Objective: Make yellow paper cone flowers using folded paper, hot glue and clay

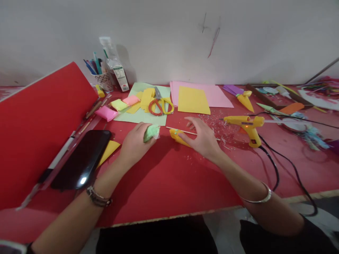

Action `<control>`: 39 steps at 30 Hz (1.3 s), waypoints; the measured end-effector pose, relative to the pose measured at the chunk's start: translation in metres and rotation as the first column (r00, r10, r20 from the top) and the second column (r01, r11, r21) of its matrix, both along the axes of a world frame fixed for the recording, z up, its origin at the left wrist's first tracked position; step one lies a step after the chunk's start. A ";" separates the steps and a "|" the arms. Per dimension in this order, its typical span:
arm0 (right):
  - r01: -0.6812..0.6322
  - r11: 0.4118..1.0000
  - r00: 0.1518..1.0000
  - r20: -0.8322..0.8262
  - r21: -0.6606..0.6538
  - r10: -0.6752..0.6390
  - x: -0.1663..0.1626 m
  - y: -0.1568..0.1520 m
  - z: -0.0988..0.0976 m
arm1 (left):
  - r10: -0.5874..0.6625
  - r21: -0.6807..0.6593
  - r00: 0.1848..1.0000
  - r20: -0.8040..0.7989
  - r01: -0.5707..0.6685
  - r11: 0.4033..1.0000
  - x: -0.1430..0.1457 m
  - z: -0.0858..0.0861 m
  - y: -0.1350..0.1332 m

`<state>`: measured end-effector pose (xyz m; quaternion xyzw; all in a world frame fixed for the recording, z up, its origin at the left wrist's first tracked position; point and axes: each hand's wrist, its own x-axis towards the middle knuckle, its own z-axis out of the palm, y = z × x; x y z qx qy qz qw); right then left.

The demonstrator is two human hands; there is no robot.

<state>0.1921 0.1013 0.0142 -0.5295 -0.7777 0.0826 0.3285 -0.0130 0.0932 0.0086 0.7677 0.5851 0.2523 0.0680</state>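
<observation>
Near the middle of the table, my left hand (136, 144) is closed around a small green packet (151, 133) of what looks like soft modelling clay in clear wrap. My right hand (202, 138) is just to the right, its thumb and fingers apart. Below its thumb lies a rolled yellow paper piece (175, 135) with a green patch at its tip, partly hidden by the hand. A thin wooden stick (182, 131) lies behind that piece and runs under my right hand.
Scissors (161, 106), clay packets (106, 113) and yellow and pink paper (194, 100) lie behind my hands. A yellow glue gun (245, 123) with its cord (275, 173) is on the right. On the left are a black phone (82, 158), a red board (45, 130), a bottle (116, 67) and a pen cup (103, 82).
</observation>
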 end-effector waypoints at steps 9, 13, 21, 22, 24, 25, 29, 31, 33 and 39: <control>-0.299 0.951 0.924 -0.225 0.074 0.308 -0.024 -0.026 0.010 | -0.110 -0.012 0.990 -0.090 0.109 0.994 0.013 -0.004 -0.015; -0.287 0.957 0.917 -0.274 0.049 0.289 -0.026 -0.027 0.009 | -0.139 0.072 0.981 -0.138 0.150 0.986 0.013 -0.003 -0.016; -0.315 0.947 0.918 -0.270 -0.058 0.289 -0.026 -0.027 0.007 | -0.222 0.281 0.951 -0.217 0.279 0.918 0.015 -0.005 -0.015; -0.320 0.946 0.914 -0.281 -0.057 0.293 -0.027 -0.027 0.007 | -0.221 0.289 0.951 -0.218 0.280 0.916 0.015 -0.005 -0.015; -0.327 0.944 0.896 -0.327 -0.033 0.299 -0.027 -0.028 0.007 | -0.206 0.294 0.957 -0.202 0.260 0.920 0.015 -0.005 -0.016; -0.327 0.945 0.882 -0.368 -0.025 0.295 -0.028 -0.028 0.008 | -0.199 0.293 0.962 -0.189 0.249 0.923 0.016 -0.005 -0.016; -0.282 0.955 0.763 -0.625 -0.095 0.164 -0.026 -0.027 0.010 | -0.186 0.223 0.972 -0.142 0.215 0.951 0.015 -0.004 -0.016; -0.236 0.963 0.684 -0.727 -0.132 0.068 -0.024 -0.023 0.011 | -0.149 0.149 0.980 -0.135 0.169 0.974 0.014 -0.003 -0.015; -0.226 0.962 0.628 -0.778 -0.153 0.024 -0.022 -0.018 0.010 | -0.084 0.081 0.986 -0.141 0.096 0.992 0.012 -0.001 -0.014; -0.305 0.933 0.622 -0.782 -0.193 0.042 -0.016 -0.009 0.005 | 0.094 0.005 0.976 -0.196 -0.095 0.995 0.004 0.004 -0.006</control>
